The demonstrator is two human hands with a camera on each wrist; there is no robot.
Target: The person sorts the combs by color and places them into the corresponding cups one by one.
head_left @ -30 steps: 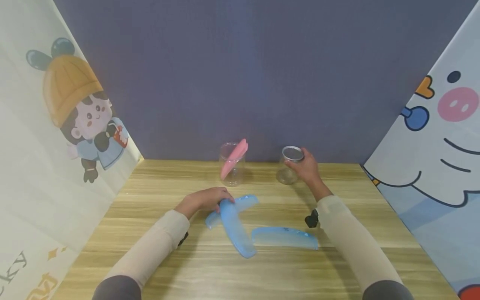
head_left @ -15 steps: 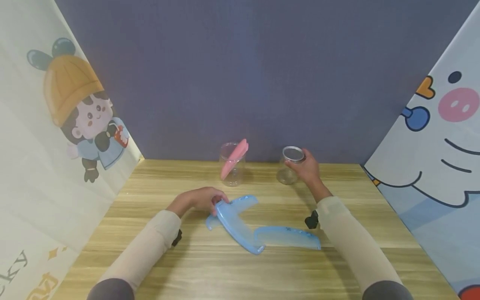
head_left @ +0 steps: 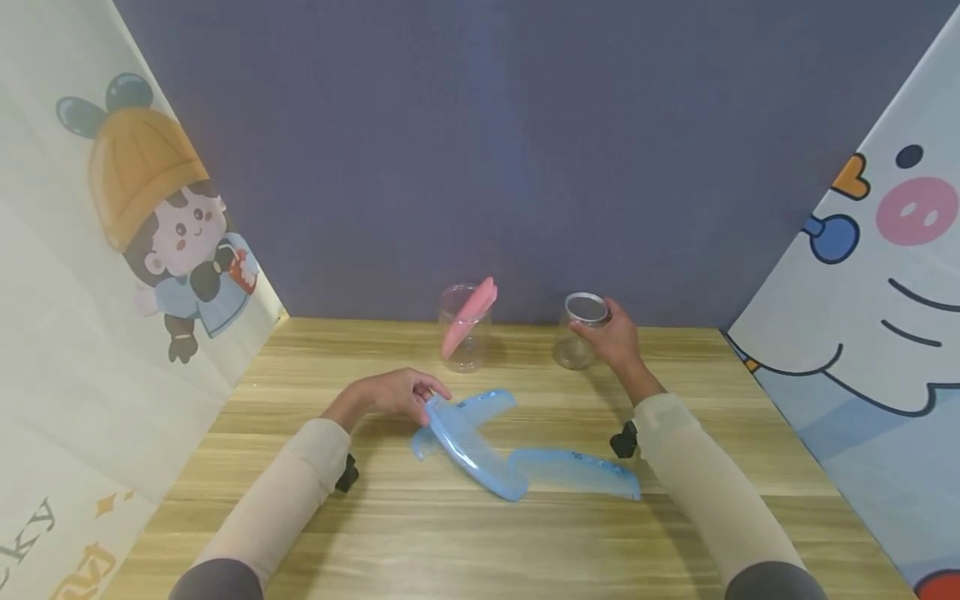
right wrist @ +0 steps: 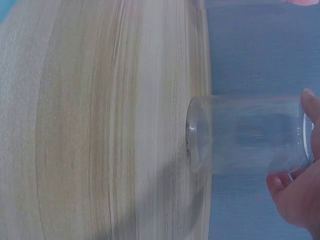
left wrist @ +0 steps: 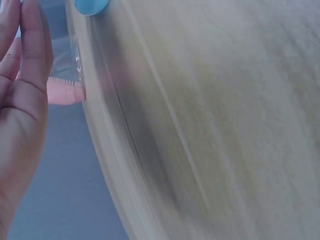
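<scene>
While the fingers of my left hand (head_left: 386, 392) pinch the upper end of a blue comb (head_left: 474, 452), its body slants away from them, rightward and toward me. A second blue comb (head_left: 489, 405) passes beneath it, just right of those fingertips; a third blue comb (head_left: 581, 469) lies on the table (head_left: 420, 542) farther right, nearer me than they are. My right hand (head_left: 615, 337) curls its fingers round the rim of an upright clear jar (head_left: 572, 352). Beyond my left fingers stands another clear jar (head_left: 468, 362), a pink comb (head_left: 469, 319) leaning inside.
</scene>
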